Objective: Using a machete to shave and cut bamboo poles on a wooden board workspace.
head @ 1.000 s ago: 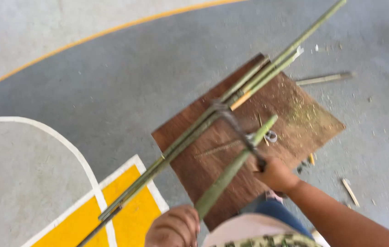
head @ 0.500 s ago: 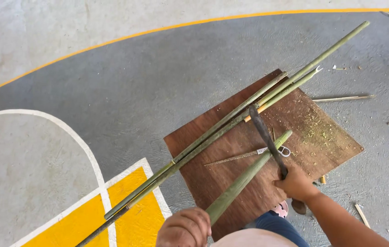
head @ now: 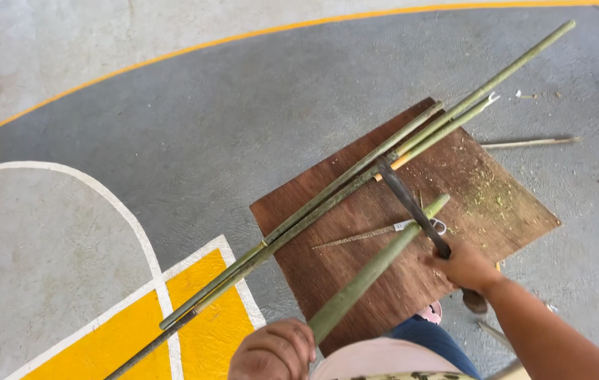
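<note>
Left hand (head: 273, 350), nearest, fist closed round green bamboo stick (head: 373, 267) slanting up over brown board (head: 384, 295). Right hand (head: 465, 266) gripping dark hacksaw (head: 412, 205) above board. Beyond, long bamboo poles (head: 356, 176) lying across board onto painted floor (head: 102, 127).

green bamboo stalk (head: 377, 264), brown board (head: 496, 211), perhaps black saw (head: 412, 205)
</note>
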